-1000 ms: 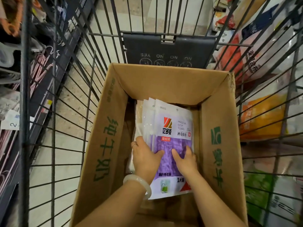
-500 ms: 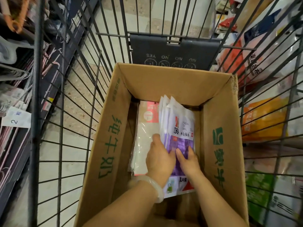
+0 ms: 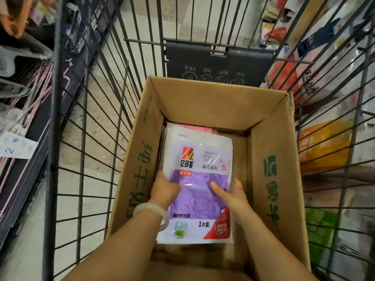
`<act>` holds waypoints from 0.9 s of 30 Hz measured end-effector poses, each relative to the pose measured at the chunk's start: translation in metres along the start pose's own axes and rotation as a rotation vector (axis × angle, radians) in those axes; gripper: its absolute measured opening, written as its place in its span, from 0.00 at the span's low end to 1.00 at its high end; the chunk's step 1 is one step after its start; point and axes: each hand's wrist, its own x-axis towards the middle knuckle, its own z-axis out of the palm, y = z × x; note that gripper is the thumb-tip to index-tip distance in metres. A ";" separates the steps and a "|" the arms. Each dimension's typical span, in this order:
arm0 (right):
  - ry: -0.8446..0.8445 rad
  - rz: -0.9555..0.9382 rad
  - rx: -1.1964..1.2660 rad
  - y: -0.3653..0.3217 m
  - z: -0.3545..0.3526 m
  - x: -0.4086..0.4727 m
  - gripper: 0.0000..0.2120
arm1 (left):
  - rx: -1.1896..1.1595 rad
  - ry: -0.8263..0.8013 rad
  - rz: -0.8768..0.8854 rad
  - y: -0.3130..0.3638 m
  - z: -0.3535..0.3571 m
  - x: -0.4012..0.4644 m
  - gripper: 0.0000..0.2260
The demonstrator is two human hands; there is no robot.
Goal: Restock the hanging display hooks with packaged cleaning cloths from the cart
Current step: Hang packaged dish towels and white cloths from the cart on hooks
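Note:
An open cardboard box (image 3: 272, 171) stands inside a black wire cart (image 3: 85, 122). A stack of packaged purple cleaning cloths (image 3: 197, 159) lies face-up in the box. My left hand (image 3: 164, 188), with a pale bangle on the wrist, grips the stack's left edge, thumb on top. On the stack's right edge my right hand (image 3: 232, 194) grips too, its thumb pressed on the purple window. Pink packages (image 3: 189, 126) peek out beneath the stack at the far end.
Shelving with hangers and a price tag marked 2 (image 3: 15, 146) runs along the left of the cart. Bagged goods in orange, white and green (image 3: 324, 145) are piled beyond the cart's right wall. A dark child-seat flap (image 3: 219, 63) closes the cart's far end.
The stack, tilted on its edge half a second ago, now lies flat and face-up. Both hands have shifted to grip its two sides. The pink packages are now mostly covered.

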 end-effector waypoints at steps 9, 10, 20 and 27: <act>-0.055 -0.072 0.202 -0.005 -0.009 -0.032 0.32 | -0.128 -0.275 0.288 0.024 -0.015 -0.049 0.22; -0.055 -0.089 0.239 -0.009 -0.012 -0.040 0.36 | -0.155 -0.320 0.308 0.029 -0.022 -0.057 0.23; 0.048 -0.523 0.454 -0.072 -0.037 -0.200 0.35 | -0.238 -0.493 0.589 0.062 -0.123 -0.148 0.24; 0.372 -0.815 0.302 -0.066 -0.021 -0.341 0.27 | -0.169 -0.596 0.797 0.055 -0.164 -0.236 0.34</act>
